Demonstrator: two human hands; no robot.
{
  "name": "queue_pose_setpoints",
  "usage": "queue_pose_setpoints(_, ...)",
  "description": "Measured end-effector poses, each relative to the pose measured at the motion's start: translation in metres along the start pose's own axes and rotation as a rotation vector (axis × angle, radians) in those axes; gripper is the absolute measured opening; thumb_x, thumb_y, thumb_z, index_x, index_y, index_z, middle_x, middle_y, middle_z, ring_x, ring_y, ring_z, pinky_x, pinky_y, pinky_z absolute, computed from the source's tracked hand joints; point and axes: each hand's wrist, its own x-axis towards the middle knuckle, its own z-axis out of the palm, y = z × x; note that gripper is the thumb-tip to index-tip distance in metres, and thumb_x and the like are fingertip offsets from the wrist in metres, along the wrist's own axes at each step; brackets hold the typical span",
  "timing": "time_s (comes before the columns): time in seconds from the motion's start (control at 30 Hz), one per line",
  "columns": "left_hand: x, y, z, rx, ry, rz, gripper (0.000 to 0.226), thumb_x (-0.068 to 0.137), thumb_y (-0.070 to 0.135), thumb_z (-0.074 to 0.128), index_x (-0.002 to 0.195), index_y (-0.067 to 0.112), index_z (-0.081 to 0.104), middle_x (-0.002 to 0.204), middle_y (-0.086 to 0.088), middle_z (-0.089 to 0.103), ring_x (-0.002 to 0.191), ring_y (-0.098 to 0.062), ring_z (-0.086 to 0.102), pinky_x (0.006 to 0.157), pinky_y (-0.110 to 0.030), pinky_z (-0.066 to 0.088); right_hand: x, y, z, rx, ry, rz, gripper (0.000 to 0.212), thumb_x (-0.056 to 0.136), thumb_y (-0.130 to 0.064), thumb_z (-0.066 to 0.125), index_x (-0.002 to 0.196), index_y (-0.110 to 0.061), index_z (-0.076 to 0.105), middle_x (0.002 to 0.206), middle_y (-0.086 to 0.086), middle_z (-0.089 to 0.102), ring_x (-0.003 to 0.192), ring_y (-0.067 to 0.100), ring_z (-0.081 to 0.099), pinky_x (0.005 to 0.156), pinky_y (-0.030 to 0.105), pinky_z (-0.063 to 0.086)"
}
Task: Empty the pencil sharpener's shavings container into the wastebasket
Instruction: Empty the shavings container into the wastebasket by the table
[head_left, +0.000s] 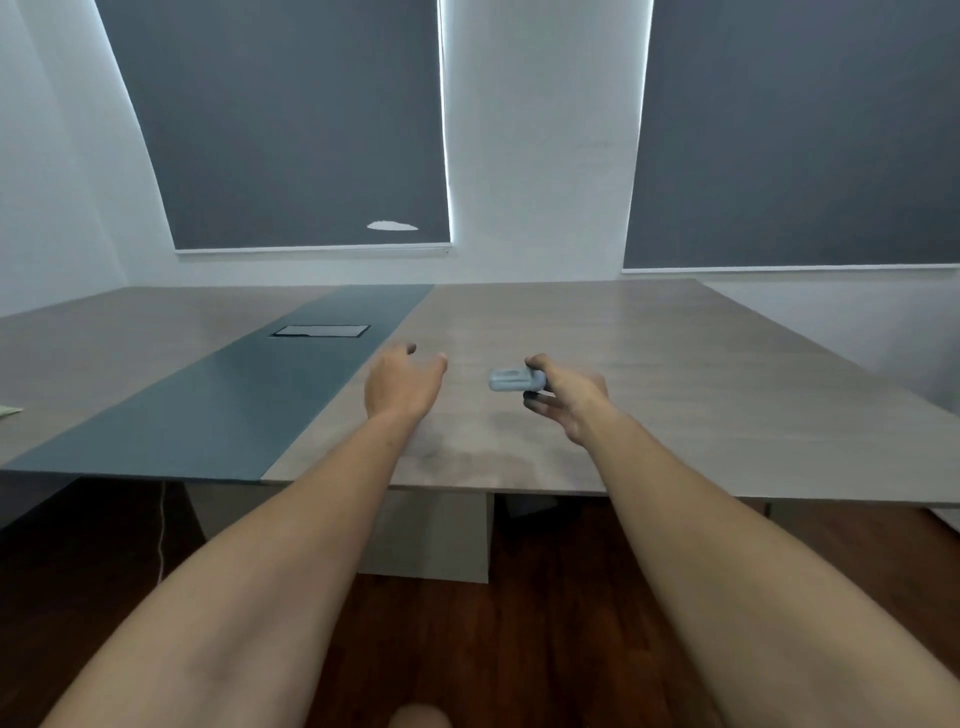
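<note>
your right hand (569, 397) pinched the pencil sharpener (515, 380) at frame centre, above the table (675, 364); left hand (402, 387) was spread, empty. container looked unopened, no wastebasket visible; emptying all left.

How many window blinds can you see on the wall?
2. One dark blind hangs behind the table on the left, the other blind on the right, cut off by the picture's edge. More could be out of view.
</note>
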Motion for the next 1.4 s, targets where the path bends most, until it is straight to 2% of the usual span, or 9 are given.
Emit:
queue_pose_setpoints(0.1, -0.014, 0.029, 0.006, -0.052, -0.096, 0.050, 0.058, 0.089, 0.042, 0.055, 0.136, 0.009, 0.055, 0.143, -0.010, 0.055, 0.133, -0.029, 0.048, 0.108, -0.036, 0.037, -0.019, -0.019, -0.022, -0.006, 0.037, -0.041, 0.051, 0.073, -0.015, 0.081, 0.115, 0.008, 0.062, 0.101, 0.017, 0.064, 0.071, 0.028, 0.069, 0.058, 0.033, 0.062)
queue_pose_setpoints(0.27, -0.044, 0.082, 0.030, -0.110, -0.233, 0.135, 0.055, 0.091, 0.043, 0.054, 0.132, 0.007, 0.059, 0.138, -0.011, 0.060, 0.130, -0.029, 0.052, 0.106, -0.034, 0.039, -0.048, -0.053, -0.081, 0.001, 0.139, -0.115, 0.037, 0.071, -0.018, 0.081, 0.098, -0.001, 0.062, 0.102, 0.016, 0.064, 0.068, 0.028, 0.069, 0.064, 0.036, 0.062)
queue_pose_setpoints(0.4, -0.079, 0.123, 0.065, -0.180, -0.337, 0.202, 0.053, 0.090, 0.044, 0.054, 0.127, 0.008, 0.064, 0.131, -0.011, 0.065, 0.125, -0.029, 0.056, 0.104, -0.033, 0.042, -0.072, -0.076, -0.143, 0.002, 0.264, -0.166, 0.048, 0.070, -0.022, 0.082, 0.107, -0.001, 0.062, 0.102, 0.017, 0.066, 0.063, 0.026, 0.068, 0.058, 0.034, 0.061)
queue_pose_setpoints(0.57, -0.139, 0.164, 0.117, -0.247, -0.486, 0.287, 0.046, 0.092, 0.042, 0.054, 0.120, 0.009, 0.068, 0.127, -0.010, 0.067, 0.122, -0.030, 0.057, 0.100, -0.032, 0.042, -0.112, -0.091, -0.228, -0.011, 0.345, -0.203, 0.042, 0.074, -0.025, 0.081, 0.105, -0.002, 0.063, 0.094, 0.013, 0.065, 0.061, 0.023, 0.065, 0.053, 0.030, 0.058)
queue_pose_setpoints(0.7, -0.199, 0.185, 0.164, -0.271, -0.650, 0.343, 0.041, 0.094, 0.038, 0.053, 0.114, 0.008, 0.071, 0.123, -0.012, 0.069, 0.121, -0.029, 0.058, 0.095, -0.028, 0.041, -0.154, -0.085, -0.301, -0.024, 0.420, -0.189, 0.023, 0.081, -0.019, 0.076, 0.093, -0.006, 0.062, 0.085, 0.009, 0.064, 0.065, 0.023, 0.062, 0.065, 0.035, 0.059)
queue_pose_setpoints(0.8, -0.245, 0.184, 0.206, -0.238, -0.791, 0.374, 0.040, 0.094, 0.039, 0.052, 0.111, 0.010, 0.072, 0.119, -0.011, 0.071, 0.118, -0.027, 0.060, 0.089, -0.026, 0.041, -0.180, -0.066, -0.358, -0.041, 0.492, -0.142, 0.018, 0.083, -0.015, 0.074, 0.092, -0.007, 0.062, 0.084, 0.010, 0.066, 0.070, 0.022, 0.063, 0.079, 0.039, 0.057)
queue_pose_setpoints(0.93, -0.295, 0.166, 0.249, -0.191, -0.907, 0.348, 0.043, 0.094, 0.044, 0.052, 0.113, 0.011, 0.071, 0.121, -0.010, 0.069, 0.120, -0.028, 0.058, 0.095, -0.030, 0.041, -0.200, -0.029, -0.423, -0.037, 0.543, -0.046, 0.021, 0.078, -0.013, 0.079, 0.094, -0.006, 0.068, 0.092, 0.013, 0.068, 0.074, 0.023, 0.068, 0.079, 0.039, 0.060)
queue_pose_setpoints(1.23, -0.396, 0.095, 0.375, -0.033, -1.167, 0.153, 0.041, 0.095, 0.035, 0.056, 0.125, 0.008, 0.064, 0.126, -0.009, 0.066, 0.119, -0.025, 0.058, 0.082, -0.019, 0.035, -0.199, 0.101, -0.548, 0.013, 0.628, 0.202, 0.040, 0.075, -0.003, 0.080, 0.113, 0.003, 0.069, 0.106, 0.019, 0.074, 0.092, 0.028, 0.074, 0.074, 0.034, 0.060)
queue_pose_setpoints(1.4, -0.436, 0.035, 0.438, 0.145, -1.263, 0.082, 0.050, 0.093, 0.038, 0.056, 0.134, 0.010, 0.057, 0.136, -0.013, 0.061, 0.126, -0.031, 0.055, 0.100, -0.029, 0.042, -0.193, 0.180, -0.592, 0.022, 0.678, 0.353, 0.022, 0.075, 0.002, 0.080, 0.095, -0.001, 0.072, 0.088, 0.015, 0.076, 0.077, 0.023, 0.074, 0.074, 0.032, 0.063)
